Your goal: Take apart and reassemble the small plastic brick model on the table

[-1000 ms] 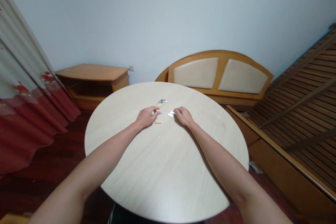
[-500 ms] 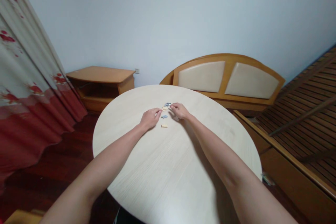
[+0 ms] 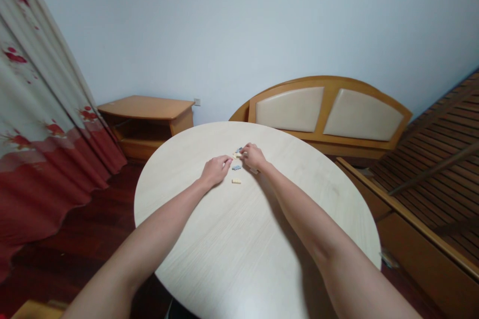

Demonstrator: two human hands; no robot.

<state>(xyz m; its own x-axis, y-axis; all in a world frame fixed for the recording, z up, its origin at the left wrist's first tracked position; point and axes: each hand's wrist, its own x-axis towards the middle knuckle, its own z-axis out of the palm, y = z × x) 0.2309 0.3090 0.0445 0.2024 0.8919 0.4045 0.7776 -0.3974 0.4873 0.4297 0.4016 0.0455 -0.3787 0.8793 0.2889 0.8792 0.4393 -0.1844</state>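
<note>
My left hand (image 3: 216, 170) rests on the round table, thumb and fingers drawn together at the edge of a small beige brick (image 3: 236, 156). Opposite it, my right hand (image 3: 254, 156) reaches down with bent, closed fingers over the same little cluster, where a dark grey piece (image 3: 239, 149) shows just behind. What either set of fingertips holds is too small to make out. Between the hands lies a grey-blue studded toy brick (image 3: 236, 168). Nearer to me is a flat beige brick (image 3: 236, 181). Another light piece (image 3: 254, 170) is partly hidden beneath my right hand.
The pale round tabletop (image 3: 239, 249) fills the middle. Behind it stand a low wooden cabinet (image 3: 149, 107) and a padded headboard (image 3: 288, 109) against the wall. A slatted bed frame (image 3: 441, 174) is at right, a red and white curtain (image 3: 48, 149) at left.
My right hand has shifted slightly and its fingers are more curled over the cluster. My left hand stays nearly still. The whole view has moved a little.
</note>
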